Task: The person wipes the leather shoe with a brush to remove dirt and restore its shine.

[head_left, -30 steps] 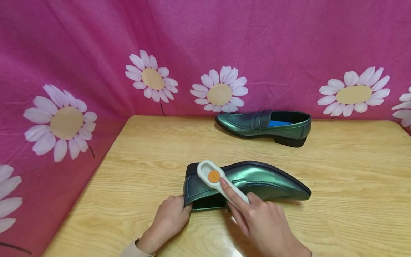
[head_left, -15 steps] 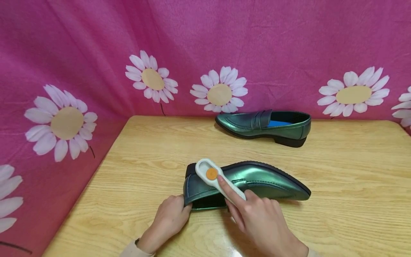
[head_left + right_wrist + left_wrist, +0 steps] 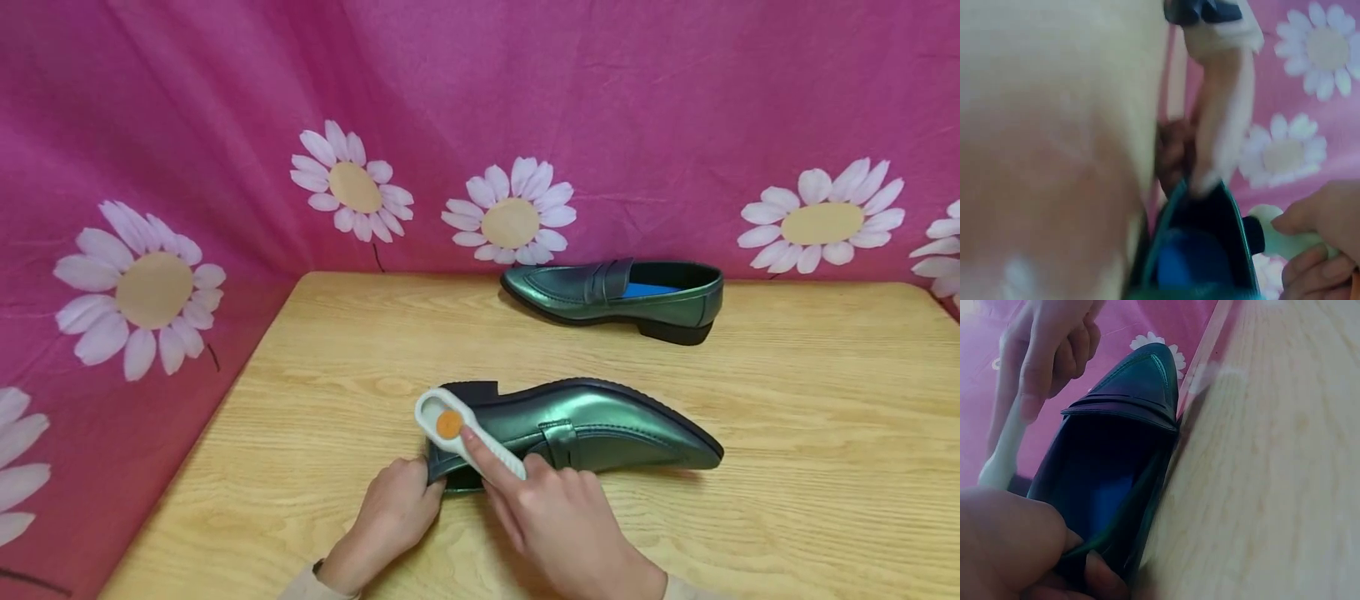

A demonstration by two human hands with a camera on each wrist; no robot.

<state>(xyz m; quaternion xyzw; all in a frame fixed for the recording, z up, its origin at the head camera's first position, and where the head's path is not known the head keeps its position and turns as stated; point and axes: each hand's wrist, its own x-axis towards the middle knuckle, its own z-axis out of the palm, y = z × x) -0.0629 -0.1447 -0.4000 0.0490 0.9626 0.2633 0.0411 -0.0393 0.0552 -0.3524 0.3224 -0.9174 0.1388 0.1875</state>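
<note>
Your right hand [image 3: 562, 512] grips a white tool [image 3: 492, 444], index finger [image 3: 487, 460] touching its orange disc [image 3: 449, 424], at the heel end of the near shoe [image 3: 626, 429], which lies sideways on the tabletop [image 3: 300, 400]; your left hand [image 3: 397, 502] pinches its heel rim. Hidden from the head view, its blue insole [image 3: 1104, 497] shows in both wrist views. Beyond, another shoe [image 3: 562, 292] stands upright.

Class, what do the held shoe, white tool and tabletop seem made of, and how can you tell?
Held shoe: leather or imitation, glossy metallic green; highlights and stitching suggest it.
White tool: probably plastic, fairly matte, its white uniform.
Tabletop: wood or wood-look laminate, apparently satin, with grain lines.
</note>
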